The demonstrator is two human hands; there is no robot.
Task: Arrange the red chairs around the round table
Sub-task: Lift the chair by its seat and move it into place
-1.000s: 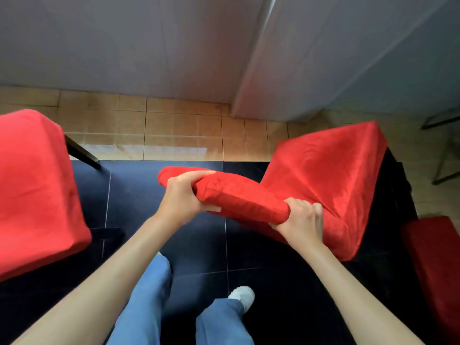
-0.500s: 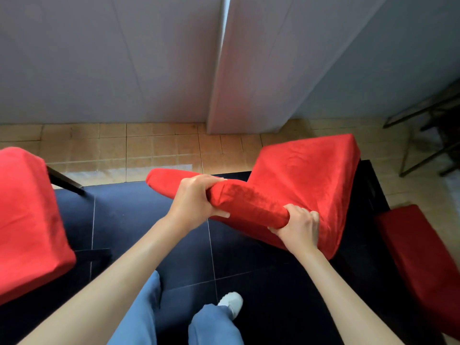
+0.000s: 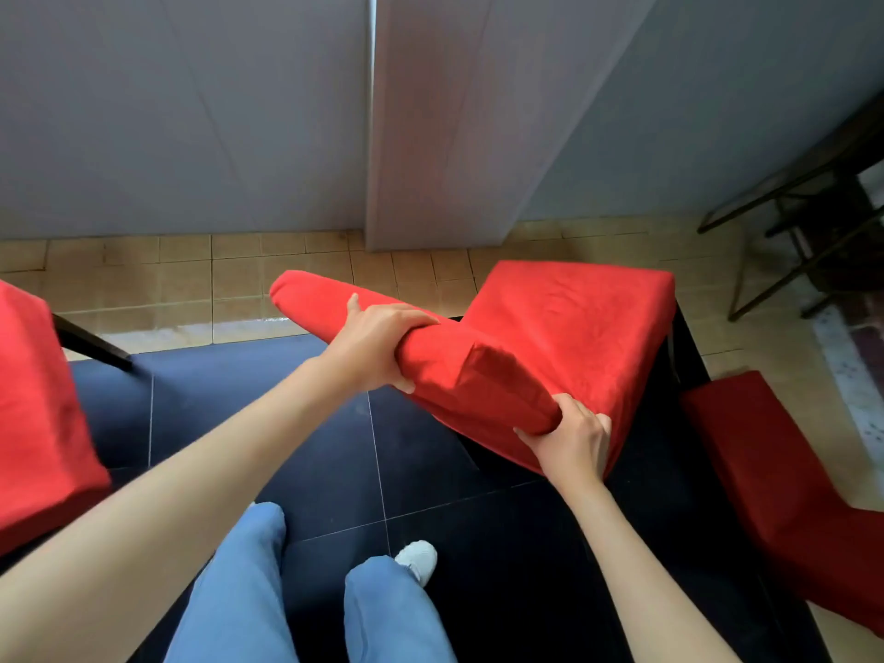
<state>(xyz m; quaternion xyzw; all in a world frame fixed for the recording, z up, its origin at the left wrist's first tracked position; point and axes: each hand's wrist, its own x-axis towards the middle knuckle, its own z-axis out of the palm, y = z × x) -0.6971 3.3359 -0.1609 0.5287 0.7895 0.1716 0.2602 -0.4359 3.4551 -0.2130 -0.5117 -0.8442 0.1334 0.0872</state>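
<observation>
Red fabric covers the chair [image 3: 564, 337] that both hands hold by the top of its backrest: the left hand [image 3: 378, 346] wraps over the rounded top edge near its middle, fingers [image 3: 406, 315] curled over the far side and thumb underneath, while the right hand [image 3: 571, 442] clamps the near corner from below. The chair stands at the far edge of the dark tiled floor [image 3: 335, 452], where it meets the beige tiles [image 3: 158, 284] below the grey wall [image 3: 182, 112].

Compared with a second ago, the chair sits further from the body and more to the right, its seat nearer the wall, and the arms reach out longer; it seems to be swinging or sliding across the floor. Two more red chairs flank it, one at the left edge [image 3: 43, 413] and one at the lower right [image 3: 784, 480]. No round table is in view, so how close the chair is to its place cannot be judged; the move looks mid-course, with the grip firm enough to keep steering.
</observation>
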